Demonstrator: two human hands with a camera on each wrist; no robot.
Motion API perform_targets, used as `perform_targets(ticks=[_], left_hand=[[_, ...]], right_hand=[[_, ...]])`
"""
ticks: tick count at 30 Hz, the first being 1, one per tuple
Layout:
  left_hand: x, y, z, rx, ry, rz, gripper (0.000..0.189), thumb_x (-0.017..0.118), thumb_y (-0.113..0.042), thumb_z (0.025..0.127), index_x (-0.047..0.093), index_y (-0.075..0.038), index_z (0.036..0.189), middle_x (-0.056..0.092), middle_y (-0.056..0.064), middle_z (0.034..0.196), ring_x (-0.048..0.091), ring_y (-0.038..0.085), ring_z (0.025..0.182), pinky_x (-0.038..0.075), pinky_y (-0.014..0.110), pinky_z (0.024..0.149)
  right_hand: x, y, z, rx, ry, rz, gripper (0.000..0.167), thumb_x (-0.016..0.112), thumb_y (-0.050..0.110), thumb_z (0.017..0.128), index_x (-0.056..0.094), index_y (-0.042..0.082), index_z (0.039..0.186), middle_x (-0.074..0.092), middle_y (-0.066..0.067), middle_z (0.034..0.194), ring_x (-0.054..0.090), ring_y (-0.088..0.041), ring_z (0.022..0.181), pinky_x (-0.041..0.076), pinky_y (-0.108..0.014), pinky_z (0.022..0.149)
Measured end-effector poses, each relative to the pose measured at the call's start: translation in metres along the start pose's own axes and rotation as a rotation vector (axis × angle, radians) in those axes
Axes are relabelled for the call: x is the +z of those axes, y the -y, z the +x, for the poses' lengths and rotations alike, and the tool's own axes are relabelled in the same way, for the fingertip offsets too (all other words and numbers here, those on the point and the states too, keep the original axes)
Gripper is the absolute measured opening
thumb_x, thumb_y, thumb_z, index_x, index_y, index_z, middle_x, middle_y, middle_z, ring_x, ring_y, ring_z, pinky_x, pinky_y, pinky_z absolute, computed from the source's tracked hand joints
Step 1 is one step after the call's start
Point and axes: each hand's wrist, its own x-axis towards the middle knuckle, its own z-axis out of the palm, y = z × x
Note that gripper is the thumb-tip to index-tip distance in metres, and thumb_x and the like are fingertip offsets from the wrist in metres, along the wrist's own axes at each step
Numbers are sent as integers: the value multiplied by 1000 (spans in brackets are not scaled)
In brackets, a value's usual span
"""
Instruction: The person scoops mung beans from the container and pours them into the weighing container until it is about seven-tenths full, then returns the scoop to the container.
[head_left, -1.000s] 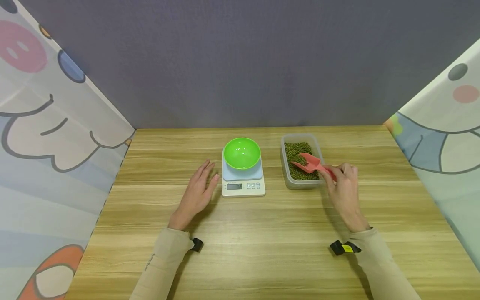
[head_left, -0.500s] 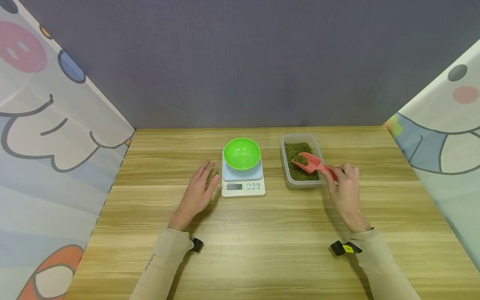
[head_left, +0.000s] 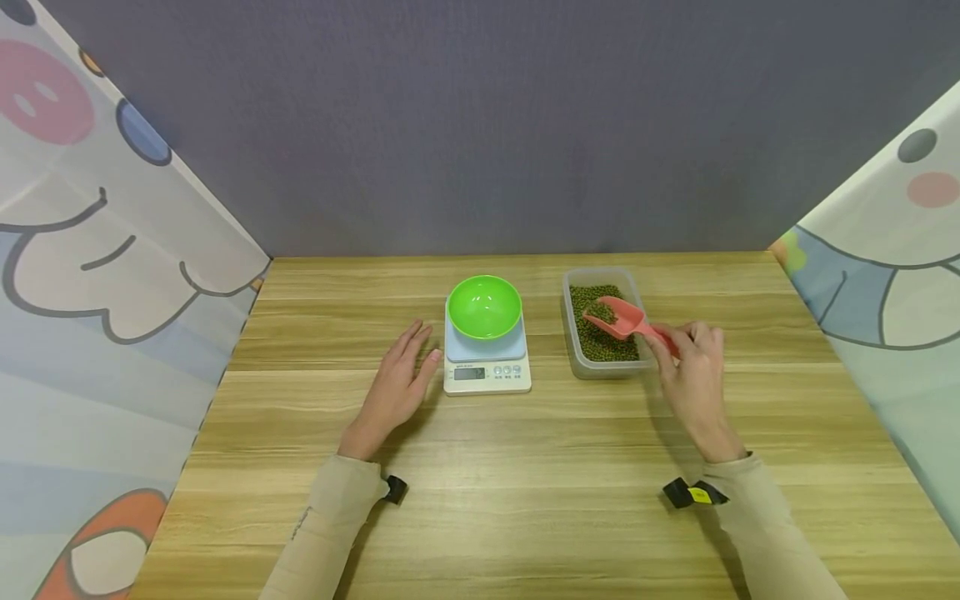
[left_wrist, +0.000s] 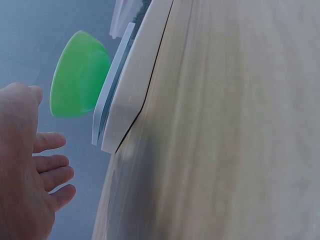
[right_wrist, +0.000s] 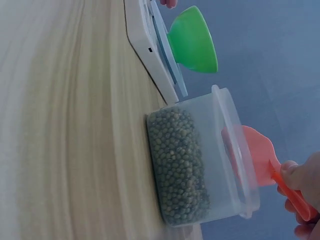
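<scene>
My right hand (head_left: 693, 379) pinches the handle of a red scoop (head_left: 628, 320), tilted over a clear plastic container (head_left: 573, 354). Green beans, apparently mung beans (head_left: 601, 311), lie in the scoop; more beans (right_wrist: 177, 170) fill the lower part of the container. In the right wrist view the scoop's blade (right_wrist: 260, 152) stands at the container's rim, above the bean level. To the left, a green bowl (head_left: 484, 308) sits on a white kitchen scale (head_left: 487, 379). My left hand (head_left: 393, 383) is beside the scale's left side, fingers extended and apart from it, holding nothing.
A wooden table (head_left: 525, 500) carries everything. A grey panel (head_left: 480, 125) rises behind its far edge, and cartoon-printed sheets stand at the left and right. Between scale and container runs a narrow strip of tabletop. The scale's display (head_left: 469, 373) is lit with small digits.
The right hand has lifted the scoop slightly, shifting it a little up and to the right with beans in it. The left hand, bowl and scale stay practically where they were.
</scene>
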Motion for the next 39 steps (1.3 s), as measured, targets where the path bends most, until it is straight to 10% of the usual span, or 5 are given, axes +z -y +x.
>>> perform_targets(ticks=[15, 22, 30, 39], left_hand=[[-1, -4, 3, 7, 8, 10, 60, 39, -44, 111, 40, -4, 157, 30, 18, 166, 32, 42, 151, 27, 62, 123], [-1, -4, 4, 4, 10, 1, 61, 39, -45, 111, 40, -4, 157, 29, 17, 167, 31, 41, 152, 26, 62, 123], [-1, -6, 5, 1, 15, 3, 61, 39, -45, 111, 39, -4, 157, 29, 17, 167, 30, 40, 152, 25, 62, 123], [1, -4, 5, 3, 10, 3, 61, 38, -44, 112, 40, -4, 157, 30, 17, 167, 30, 40, 152, 25, 61, 124]], right_hand=[[1, 13, 19, -40, 9, 28, 50, 66, 35, 95, 74, -14, 103, 46, -17, 78, 32, -29, 80, 20, -26, 78], [5, 22, 27, -69, 5, 42, 25, 81, 1, 83, 75, -12, 103, 48, -17, 78, 35, -32, 79, 20, -26, 78], [13, 33, 33, -119, 5, 67, 62, 58, 48, 99, 75, -12, 103, 49, -16, 78, 35, -31, 78, 20, -26, 78], [24, 48, 43, -159, 29, 96, 24, 81, -7, 81, 75, -11, 103, 47, -15, 80, 36, -34, 80, 20, -27, 78]])
